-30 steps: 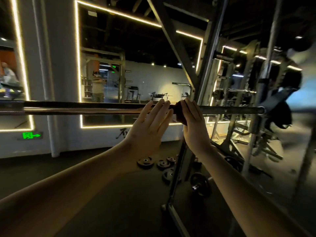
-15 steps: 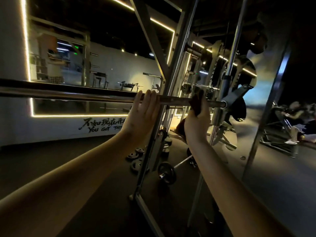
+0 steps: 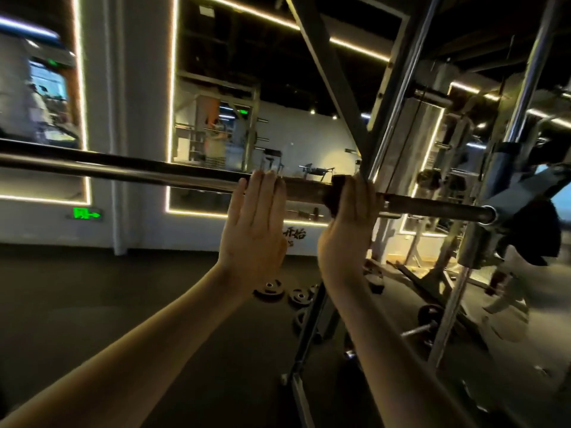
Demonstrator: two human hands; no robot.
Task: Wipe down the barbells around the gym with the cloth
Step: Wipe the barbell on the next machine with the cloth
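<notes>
Under right hand [image 3: 346, 230], cloth [image 3: 334, 196] on barbell [image 3: 154, 173]

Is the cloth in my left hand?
No, the dark cloth is pressed on the barbell by the right hand; the left hand is bare.

Flat left hand [image 3: 253, 230], curled right hand [image 3: 349, 225] (raised)

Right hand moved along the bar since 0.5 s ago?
Yes. The right hand with the cloth slid left along the barbell, away from the bar end.
</notes>
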